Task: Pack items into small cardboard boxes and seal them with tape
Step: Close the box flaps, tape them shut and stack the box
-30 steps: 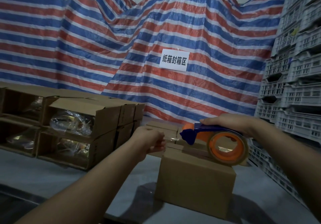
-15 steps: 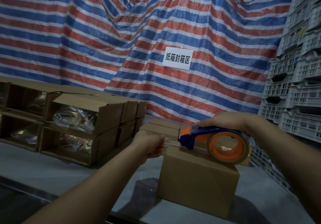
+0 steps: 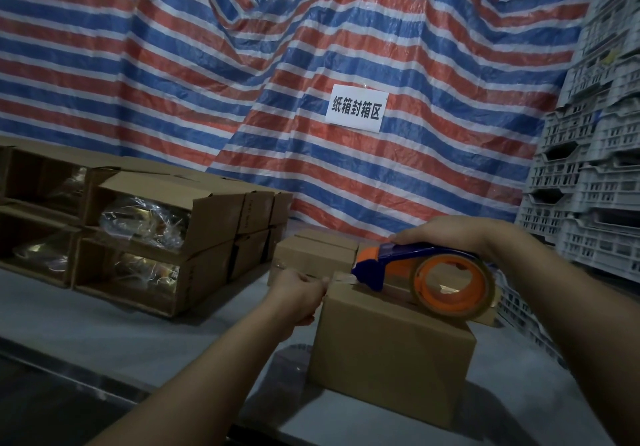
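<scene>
Your left hand (image 3: 298, 295) has come down to the near-left corner of the cardboard box (image 3: 391, 352) and now pinches the free end of the clear tape (image 3: 341, 277) right at the top edge, where a second ago it was held higher and further off the corner. Your right hand (image 3: 446, 232) stays clamped over the blue handle of the tape dispenser (image 3: 426, 277), its orange roll riding low on the lid just under that palm. That reads as the tape end being anchored, so the seam run across the top looks about to start; the box itself sits on the grey surface (image 3: 104, 338) directly below both hands. Off beyond your left hand, stacked open cartons (image 3: 207, 210) show plastic-wrapped items (image 3: 145, 222) inside, waiting their turn. Just past the dispenser's nose sit more small closed boxes (image 3: 311, 253), close behind the one you're sealing, and they could crowd the far end of a pull. To the outside of your right hand stands a tower of grey plastic crates (image 3: 588, 186); behind everything hangs a striped tarpaulin (image 3: 207, 65) with a white sign (image 3: 356, 108).
</scene>
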